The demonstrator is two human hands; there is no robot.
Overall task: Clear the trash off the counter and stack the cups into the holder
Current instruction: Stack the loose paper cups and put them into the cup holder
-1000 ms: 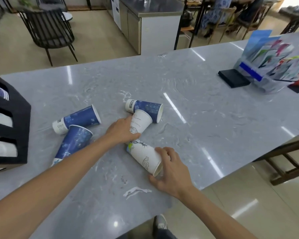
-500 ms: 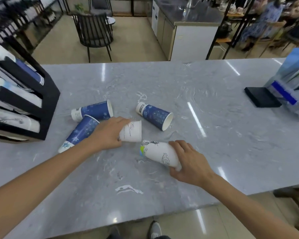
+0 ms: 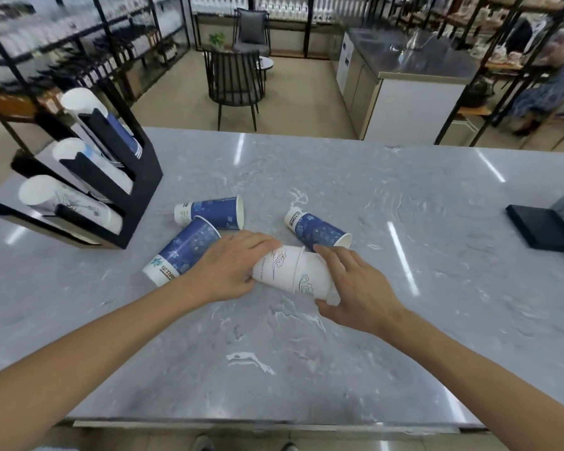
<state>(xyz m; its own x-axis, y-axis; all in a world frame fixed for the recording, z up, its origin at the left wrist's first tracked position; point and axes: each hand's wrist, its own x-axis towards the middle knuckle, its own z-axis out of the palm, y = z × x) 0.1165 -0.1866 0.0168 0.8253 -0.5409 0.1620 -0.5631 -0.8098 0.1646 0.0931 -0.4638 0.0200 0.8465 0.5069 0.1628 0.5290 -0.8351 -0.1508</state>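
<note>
1. The grey marble counter fills most of my view, with my two bare forearms reaching across it from the near edge.
2. The black cup holder stands at the far left of the counter, with three slanted slots, each holding a stack of cups lying on its side with the closed bottoms pointing up and left.
3. A flat black pad lies at the right edge, well apart from the cups.
4. Three blue cups lie on their sides behind my hands: one nearest the holder, a second just in front of it with its rim touching the first, and a third further right, its open mouth facing right.
5. My left hand is wrapped around the bottom end of the left white cup, fingers curled over it.
6. My right hand is closed around the right white cup, fingers on top and thumb underneath.
7. The two white cups meet mouth to base in the middle of the counter; the right one appears to be partly inside the left one.
</note>
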